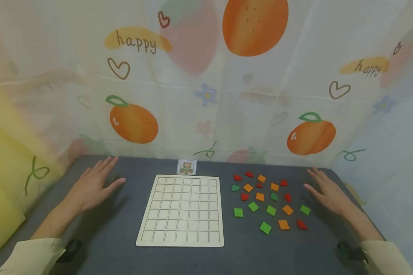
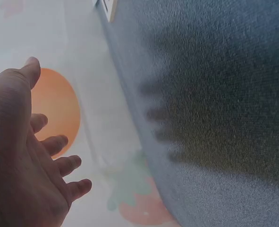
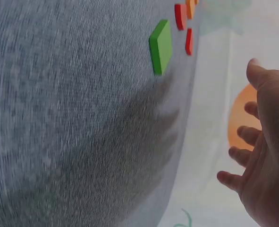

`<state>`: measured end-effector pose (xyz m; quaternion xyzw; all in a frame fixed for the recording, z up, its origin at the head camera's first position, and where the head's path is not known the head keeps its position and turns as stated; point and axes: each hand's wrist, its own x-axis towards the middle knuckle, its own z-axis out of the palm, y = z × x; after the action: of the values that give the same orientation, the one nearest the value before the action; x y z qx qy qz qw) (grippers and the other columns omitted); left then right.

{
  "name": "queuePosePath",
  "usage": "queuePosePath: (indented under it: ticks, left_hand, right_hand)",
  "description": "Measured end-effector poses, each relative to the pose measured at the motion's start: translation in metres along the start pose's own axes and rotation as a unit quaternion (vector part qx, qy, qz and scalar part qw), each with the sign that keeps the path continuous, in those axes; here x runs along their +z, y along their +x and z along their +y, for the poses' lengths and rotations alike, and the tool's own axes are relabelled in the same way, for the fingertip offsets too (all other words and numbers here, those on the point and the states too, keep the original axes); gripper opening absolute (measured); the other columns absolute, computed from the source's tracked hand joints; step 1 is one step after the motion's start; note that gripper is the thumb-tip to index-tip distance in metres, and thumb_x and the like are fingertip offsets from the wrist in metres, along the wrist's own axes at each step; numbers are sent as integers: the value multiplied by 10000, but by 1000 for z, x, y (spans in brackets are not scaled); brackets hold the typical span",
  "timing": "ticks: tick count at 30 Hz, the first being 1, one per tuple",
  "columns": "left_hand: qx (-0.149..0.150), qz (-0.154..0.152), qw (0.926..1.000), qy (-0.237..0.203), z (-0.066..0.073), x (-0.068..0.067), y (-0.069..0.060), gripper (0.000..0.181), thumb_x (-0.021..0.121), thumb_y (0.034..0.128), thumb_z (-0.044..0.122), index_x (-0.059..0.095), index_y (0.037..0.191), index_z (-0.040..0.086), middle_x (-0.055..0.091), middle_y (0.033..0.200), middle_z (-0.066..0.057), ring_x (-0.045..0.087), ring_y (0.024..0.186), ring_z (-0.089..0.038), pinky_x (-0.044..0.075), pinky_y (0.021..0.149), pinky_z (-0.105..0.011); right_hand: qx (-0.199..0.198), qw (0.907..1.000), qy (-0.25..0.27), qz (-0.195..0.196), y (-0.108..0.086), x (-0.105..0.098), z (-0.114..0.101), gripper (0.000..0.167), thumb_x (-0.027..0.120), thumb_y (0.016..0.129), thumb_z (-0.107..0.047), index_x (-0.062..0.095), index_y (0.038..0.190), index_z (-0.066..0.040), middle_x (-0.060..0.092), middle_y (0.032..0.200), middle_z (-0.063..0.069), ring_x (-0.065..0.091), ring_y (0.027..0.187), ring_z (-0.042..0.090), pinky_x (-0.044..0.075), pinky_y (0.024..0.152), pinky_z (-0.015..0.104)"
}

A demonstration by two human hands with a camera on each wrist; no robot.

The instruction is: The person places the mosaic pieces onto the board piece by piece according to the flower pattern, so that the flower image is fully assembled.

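My left hand (image 1: pixel 91 186) hovers over the left side of the dark table, fingers spread and holding nothing; its shadow falls below it in the left wrist view. On the right, my right hand (image 1: pixel 330 193) is likewise held out with nothing in it, nearest to a green square tile (image 1: pixel 305 209). That tile (image 3: pixel 161 47) also shows in the right wrist view. Between the hands lies a white grid board (image 1: pixel 180 246) with bare cells. Several orange square tiles (image 1: pixel 283 224), green squares (image 1: pixel 265 228) and red pieces (image 1: pixel 301 224) are scattered right of the board.
A small card with a printed pattern (image 1: pixel 186 167) lies just behind the board. The grey tabletop (image 1: pixel 117 236) ends at a hanging cloth (image 1: pixel 179 114) printed with fruit, hearts and words. Wrist straps (image 1: pixel 70 251) with dark devices sit at the cuffs.
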<state>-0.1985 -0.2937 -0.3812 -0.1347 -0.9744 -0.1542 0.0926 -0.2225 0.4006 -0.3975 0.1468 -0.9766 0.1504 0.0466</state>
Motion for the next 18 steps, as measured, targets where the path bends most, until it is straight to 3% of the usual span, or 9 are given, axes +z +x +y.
queuePosePath:
  ticks: [10, 18]
  left_hand:
    - [54, -63, 10000, -8, 14, 4, -7, 839, 568, 950, 516, 241, 1544, 23, 300, 1536, -273, 256, 1382, -530, 193, 1067, -685]
    - [279, -229, 9986, -397, 26, 11, -12, 849, 601, 943, 480, 200, 1564, 64, 170, 1585, -270, 167, 1407, -549, 179, 1067, -700]
  right_hand:
    - [-19, 9999, -84, -128, 1, 3, -23, 595, 546, 1008, -343, 423, 1432, 56, 291, 1502, 335, 307, 1330, 553, 280, 1004, 704]
    - [-233, 9994, -219, 90, 6, 8, -40, 602, 625, 969, -272, 422, 1425, 66, 403, 1443, 322, 391, 1300, 509, 352, 997, 657]
